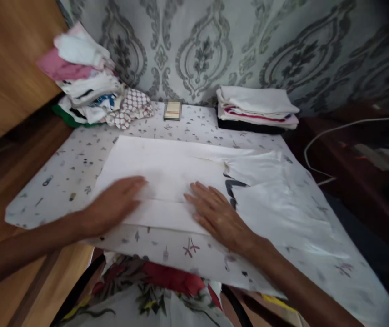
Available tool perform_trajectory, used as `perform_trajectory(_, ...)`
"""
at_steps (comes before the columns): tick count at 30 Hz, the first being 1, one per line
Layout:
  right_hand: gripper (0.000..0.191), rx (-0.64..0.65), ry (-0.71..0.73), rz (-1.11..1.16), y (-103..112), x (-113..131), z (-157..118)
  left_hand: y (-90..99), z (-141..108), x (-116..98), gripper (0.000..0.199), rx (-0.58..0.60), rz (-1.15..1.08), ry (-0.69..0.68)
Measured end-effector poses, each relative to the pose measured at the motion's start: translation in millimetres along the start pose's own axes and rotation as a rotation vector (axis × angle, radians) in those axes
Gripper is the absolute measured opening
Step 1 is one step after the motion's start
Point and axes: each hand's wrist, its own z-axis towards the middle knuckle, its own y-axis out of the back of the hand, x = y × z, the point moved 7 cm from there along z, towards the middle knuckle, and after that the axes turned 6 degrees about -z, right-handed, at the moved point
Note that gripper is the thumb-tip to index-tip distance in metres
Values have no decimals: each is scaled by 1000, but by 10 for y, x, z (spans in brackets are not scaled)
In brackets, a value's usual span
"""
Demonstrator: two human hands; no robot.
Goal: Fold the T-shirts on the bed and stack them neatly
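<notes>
A white garment with a dark print, which looks like a T-shirt [167,159], lies spread across the table, its left part folded into a flat band and its right part loose and wrinkled. My right hand [216,215] rests flat on the folded part, fingers stretched out and pointing left. Over the garment's left end is my left hand [114,204], fingers extended and a little blurred by motion; whether it presses on the cloth I cannot tell. Neither hand grips anything. Part of the dark print [233,188] shows just beyond my right hand.
A tall heap of clothes [88,86] stands at the back left, and a neat folded stack [256,106] at the back right. Between them lies a small framed card [172,110]. A patterned sheet [65,181] covers the table. A white cable [351,121] hangs at the right.
</notes>
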Motion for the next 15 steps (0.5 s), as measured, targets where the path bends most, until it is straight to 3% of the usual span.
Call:
perform_trajectory(2,50,18,54,-47,-123,39,23,-212,79,-230,54,25,-53,-192)
perform_trajectory(4,55,19,76,-80,-189,43,33,-349,106,-196,62,30,-46,-258)
perform_trajectory(10,57,25,90,-101,-142,42,24,-298,-101,507,69,-74,97,-116)
perform_trajectory(15,53,59,51,-81,-47,116,41,-178,-344,839,70,-170,117,-49)
